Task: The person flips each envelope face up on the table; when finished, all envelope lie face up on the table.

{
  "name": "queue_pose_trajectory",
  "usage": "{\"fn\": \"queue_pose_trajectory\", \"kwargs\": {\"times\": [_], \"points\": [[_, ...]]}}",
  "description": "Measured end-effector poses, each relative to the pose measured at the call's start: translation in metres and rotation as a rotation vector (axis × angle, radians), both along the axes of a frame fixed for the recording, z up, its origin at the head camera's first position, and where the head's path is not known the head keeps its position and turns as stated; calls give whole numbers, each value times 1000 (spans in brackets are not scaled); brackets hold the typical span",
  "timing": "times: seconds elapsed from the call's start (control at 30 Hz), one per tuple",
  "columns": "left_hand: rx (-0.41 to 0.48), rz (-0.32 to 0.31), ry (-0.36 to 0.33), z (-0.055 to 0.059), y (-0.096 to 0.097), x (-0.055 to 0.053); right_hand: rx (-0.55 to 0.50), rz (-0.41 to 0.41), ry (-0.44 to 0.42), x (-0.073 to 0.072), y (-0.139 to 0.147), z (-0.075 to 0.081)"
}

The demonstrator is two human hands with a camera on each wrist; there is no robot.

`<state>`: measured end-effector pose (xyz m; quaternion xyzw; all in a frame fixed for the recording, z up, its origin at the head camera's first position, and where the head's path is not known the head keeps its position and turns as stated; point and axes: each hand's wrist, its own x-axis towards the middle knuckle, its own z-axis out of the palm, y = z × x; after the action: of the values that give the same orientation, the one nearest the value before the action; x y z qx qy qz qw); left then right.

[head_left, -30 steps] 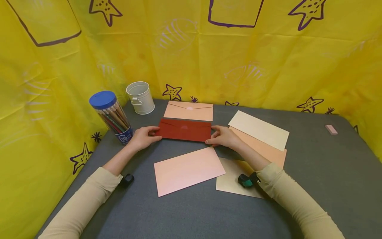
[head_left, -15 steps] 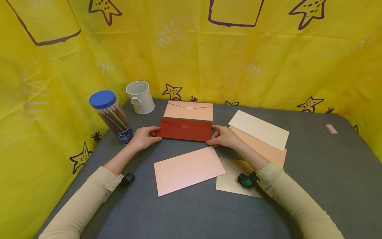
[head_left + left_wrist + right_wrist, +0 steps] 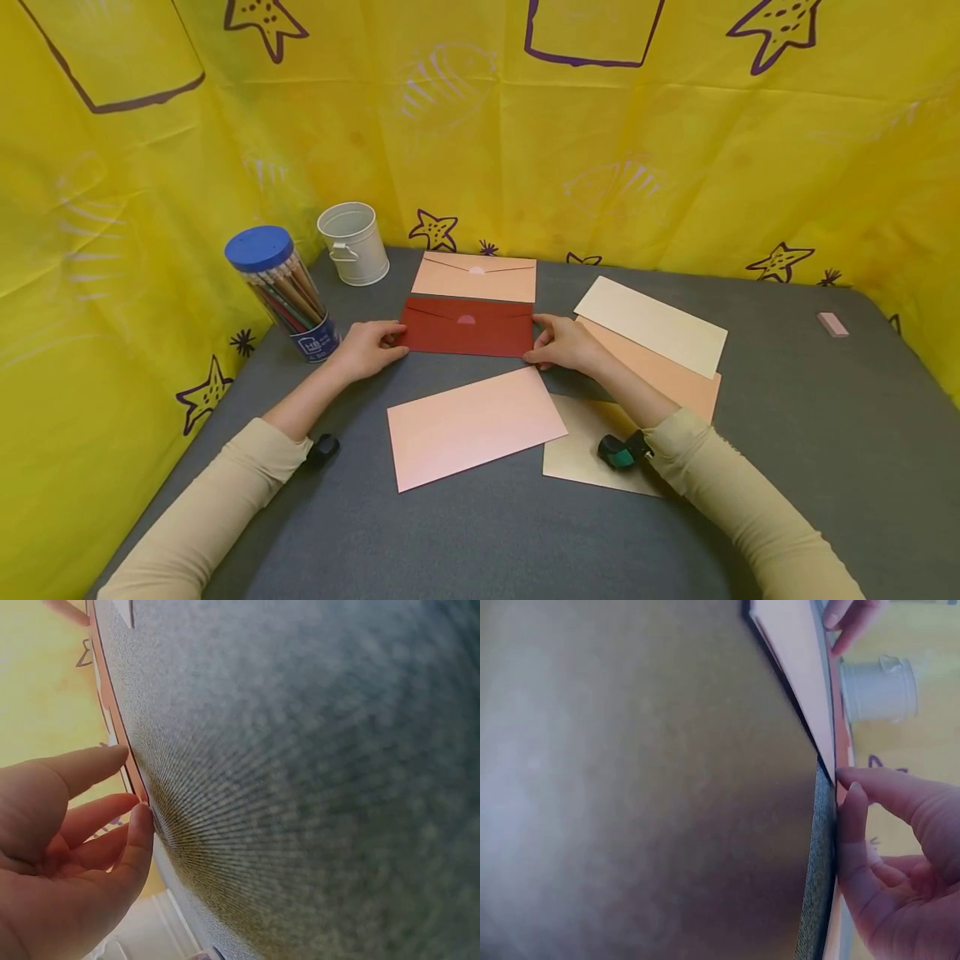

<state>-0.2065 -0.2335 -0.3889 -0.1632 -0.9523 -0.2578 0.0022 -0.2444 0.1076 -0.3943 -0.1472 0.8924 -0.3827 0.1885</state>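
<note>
One peach envelope [image 3: 491, 288] is lying near the desk's [image 3: 795, 433] back edge, apparently placed; left hand [image 3: 367, 348] and right hand [image 3: 567, 342] are grasping the red envelope [image 3: 467, 337]; four loose envelopes [image 3: 477, 429] are seemingly remaining.

On the table [image 3: 465, 542], an envelope [image 3: 468, 335] lies between the left hand [image 3: 367, 348] and right hand [image 3: 567, 342], a second envelope [image 3: 476, 285] just behind it, a paper rectangle [image 3: 476, 429] in front. Left stand a pencil tub [image 3: 285, 292] and, behind it, a bucket [image 3: 358, 246]; overlapping papers [image 3: 651, 327] lie right, an eraser [image 3: 832, 325] farther right.
</note>
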Motion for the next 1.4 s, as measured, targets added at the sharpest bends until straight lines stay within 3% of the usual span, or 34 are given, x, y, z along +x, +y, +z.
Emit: {"fn": "queue_pose_trajectory", "kwargs": {"times": [0.23, 0.5, 0.77, 1.07, 1.2, 1.4], "points": [[3, -12, -21, -1, -1, 3, -18, -16, -26, 0, 1, -1], [-23, -90, -83, 4, 3, 17, -76, -6, 3, 6, 8, -1], [-14, -171, -126, 5, 12, 48, -90, 180, 192, 23, 18, 1], [-8, -239, -157, 4, 26, 76, -58, 345, 305, 38, 24, 4], [-89, -270, -189, 1, 31, 87, 4, 444, 322, 46, 26, 4], [-247, -381, -171, -1, 34, 98, 94, 590, 268, 57, 29, 4]]}}
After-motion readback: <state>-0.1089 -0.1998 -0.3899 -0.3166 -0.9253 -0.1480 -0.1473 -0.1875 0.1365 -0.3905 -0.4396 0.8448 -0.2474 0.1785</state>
